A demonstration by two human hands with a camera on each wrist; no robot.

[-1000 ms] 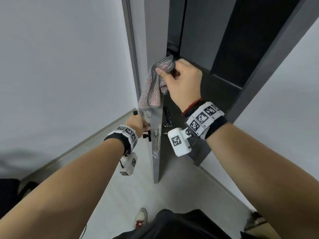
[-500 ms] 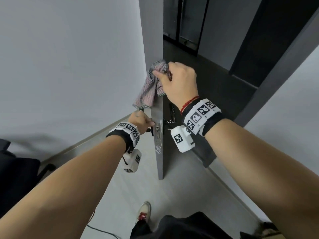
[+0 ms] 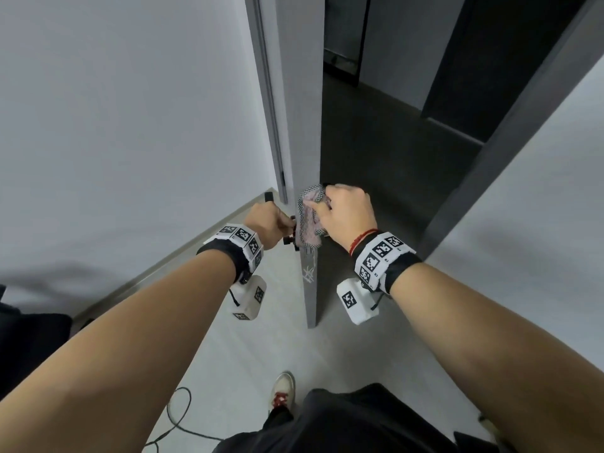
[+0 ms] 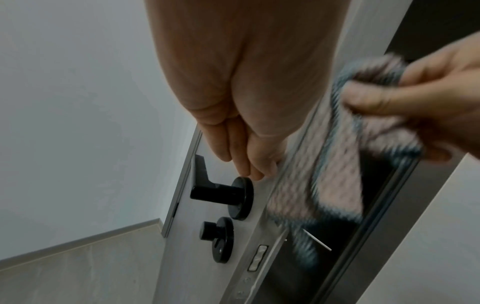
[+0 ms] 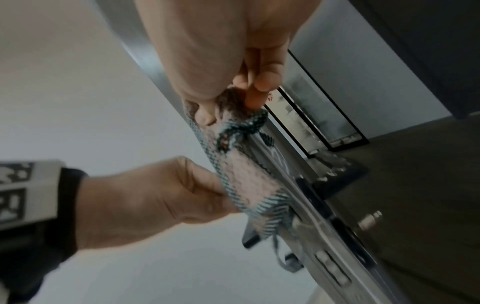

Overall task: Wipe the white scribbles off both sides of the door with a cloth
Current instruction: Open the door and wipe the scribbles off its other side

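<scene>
The grey door (image 3: 299, 125) stands ajar, edge-on to me. My right hand (image 3: 348, 214) grips a bunched pink cloth with a checked border (image 3: 309, 223) and holds it against the door's edge at handle height. A white scribble (image 3: 309, 274) shows just below the cloth. My left hand (image 3: 269, 223) lies with its fingers (image 4: 233, 152) together on the door's near face, just above the black lever handle (image 4: 207, 189). The lever is free; the left thumb is hidden. A thin white stroke (image 4: 318, 239) marks the dark far side.
A black thumb turn (image 4: 217, 232) and the latch plate (image 4: 258, 257) sit below the lever. The dark door frame (image 3: 490, 158) rises on the right, a white wall (image 3: 130, 125) on the left. My shoe (image 3: 281, 390) and a cable (image 3: 176, 416) are on the floor.
My right hand has slid the cloth down the door's edge from well above the handle to handle height. The left hand has stayed beside the handle.
</scene>
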